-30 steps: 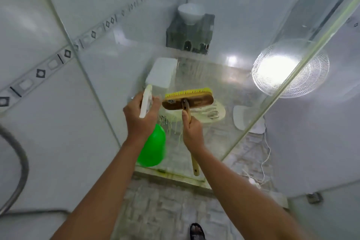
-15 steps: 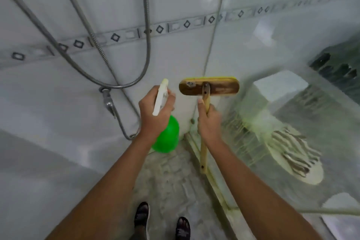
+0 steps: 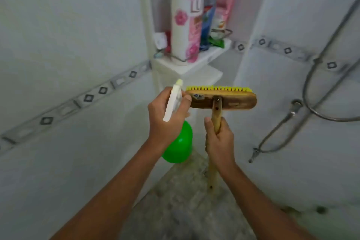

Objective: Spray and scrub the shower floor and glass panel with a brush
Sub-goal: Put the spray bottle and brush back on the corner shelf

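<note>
**Both hands loaded, facing the shower corner**

The left hand (image 3: 167,115) is wrapped around the white trigger head of a spray bottle (image 3: 178,142); its green body hangs below the wrist, and whatever liquid it holds cannot be made out. The right hand (image 3: 219,140) grips the wooden handle of a scrub brush (image 3: 221,98), held upright, yellow bristles pointing away towards the far corner, touching no surface. The handle's lower end runs down behind the right forearm.

On the corner shelf (image 3: 194,64), inside a wire rack, stand a tall white bottle with pink flowers (image 3: 186,19) and a pink pack (image 3: 224,2); their tops are cut off by the frame and the labels are blurred. A shower hose (image 3: 311,76) loops along the right wall. The grey shower floor (image 3: 185,210) lies between the forearms, narrowing towards the corner.
</note>
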`<state>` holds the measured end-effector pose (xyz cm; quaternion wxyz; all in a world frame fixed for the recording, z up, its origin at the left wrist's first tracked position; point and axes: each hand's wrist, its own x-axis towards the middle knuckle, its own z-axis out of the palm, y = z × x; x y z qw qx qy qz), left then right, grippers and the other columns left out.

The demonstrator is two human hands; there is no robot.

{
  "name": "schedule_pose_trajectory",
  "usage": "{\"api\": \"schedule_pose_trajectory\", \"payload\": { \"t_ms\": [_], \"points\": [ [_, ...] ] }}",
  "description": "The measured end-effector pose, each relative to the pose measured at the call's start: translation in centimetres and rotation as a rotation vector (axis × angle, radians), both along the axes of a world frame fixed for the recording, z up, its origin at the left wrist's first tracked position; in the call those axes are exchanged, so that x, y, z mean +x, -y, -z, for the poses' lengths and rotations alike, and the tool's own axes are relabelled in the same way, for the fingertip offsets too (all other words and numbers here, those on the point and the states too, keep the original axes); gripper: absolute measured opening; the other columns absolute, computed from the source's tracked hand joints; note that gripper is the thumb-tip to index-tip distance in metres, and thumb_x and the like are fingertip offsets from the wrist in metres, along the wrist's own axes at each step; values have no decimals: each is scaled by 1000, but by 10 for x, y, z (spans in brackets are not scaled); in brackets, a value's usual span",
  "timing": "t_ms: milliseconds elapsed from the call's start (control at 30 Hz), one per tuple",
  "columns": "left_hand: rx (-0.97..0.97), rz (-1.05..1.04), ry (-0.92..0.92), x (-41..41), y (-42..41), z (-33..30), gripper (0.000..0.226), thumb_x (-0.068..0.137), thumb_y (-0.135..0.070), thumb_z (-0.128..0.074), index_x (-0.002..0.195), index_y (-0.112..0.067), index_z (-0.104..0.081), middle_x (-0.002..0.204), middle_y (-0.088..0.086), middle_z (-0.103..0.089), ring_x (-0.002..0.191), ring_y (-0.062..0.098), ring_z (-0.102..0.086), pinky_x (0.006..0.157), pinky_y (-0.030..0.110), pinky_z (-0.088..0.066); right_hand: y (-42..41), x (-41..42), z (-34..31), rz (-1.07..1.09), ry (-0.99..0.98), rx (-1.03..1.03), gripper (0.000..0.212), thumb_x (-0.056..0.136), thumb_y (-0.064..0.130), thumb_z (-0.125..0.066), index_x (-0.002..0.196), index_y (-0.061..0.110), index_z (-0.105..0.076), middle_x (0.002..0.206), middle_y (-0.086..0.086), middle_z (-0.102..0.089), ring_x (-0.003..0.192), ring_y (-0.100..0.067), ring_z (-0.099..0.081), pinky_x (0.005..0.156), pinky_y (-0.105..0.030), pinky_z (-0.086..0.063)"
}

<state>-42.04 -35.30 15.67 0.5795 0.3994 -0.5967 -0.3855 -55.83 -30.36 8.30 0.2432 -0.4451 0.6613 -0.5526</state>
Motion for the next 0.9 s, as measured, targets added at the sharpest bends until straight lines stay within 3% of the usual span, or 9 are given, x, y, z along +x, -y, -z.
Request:
{"api": "schedule_pose_trajectory", "payload": {
  "t_ms": [133, 333, 500, 600, 700, 767, 900],
  "points": [
    [-38, -266, 9, 129, -47, -5, 14, 95, -13, -72, 99, 0, -69, 86, 9, -70, 82, 26, -75, 63, 43, -66, -15, 110, 4, -285, 20, -11, 36, 96, 52, -54, 75, 24, -46, 62, -19, -49, 49, -28, -47, 43, -49, -45],
    [2, -616, 26, 281, -152, 15, 16, 95, -18, -69, 99, -3, -69, 91, 14, -71, 87, 27, -76, 64, 41, -66, -72, 255, 26, -671, 98, 99, 36, 96, 48, -57, 69, 27, -46, 57, -5, -44, 47, -19, -42, 42, -46, -42],
    [45, -945, 6, 367, -240, 43, 24, 93, -33, -68, 97, -9, -69, 92, 16, -71, 87, 29, -74, 66, 46, -66, -113, 345, 46, -968, -34, 188, 31, 95, 37, -62, 71, 22, -51, 56, -5, -46, 47, -18, -46, 47, -46, -46],
    [79, -1127, 21, 406, -280, 56, 16, 96, -25, -68, 97, -9, -70, 86, 4, -71, 80, 23, -72, 67, 52, -65, -125, 390, 49, -1181, -207, 238, 4, 93, 21, -63, 91, 18, -61, 63, -4, -54, 53, -16, -51, 52, -37, -46],
    [111, -1264, 55, 436, -310, 70, 15, 96, -28, -67, 99, -14, -71, 83, -6, -71, 77, 22, -72, 71, 55, -64, -132, 429, 43, -1380, -296, 361, 31, 91, 14, -61, 119, 25, -57, 79, -3, -63, 61, -17, -58, 56, -31, -47],
    [131, -1340, 52, 450, -325, 76, 19, 96, -31, -66, 101, -13, -71, 83, -2, -71, 78, 23, -71, 73, 47, -63, -134, 451, 39, -1506, -259, 495, 40, 92, 12, -60, 124, 32, -47, 82, -6, -64, 59, -19, -59, 53, -30, -47],
    [185, -1504, 42, 470, -349, 91, 11, 97, -9, -68, 108, -6, -72, 85, -6, -69, 73, 0, -63, 68, 15, -50, -133, 495, 32, -1667, -210, 692, 20, 91, 3, -58, 106, 16, -54, 78, -14, -63, 54, -20, -55, 50, -30, -46]
  ]
}}
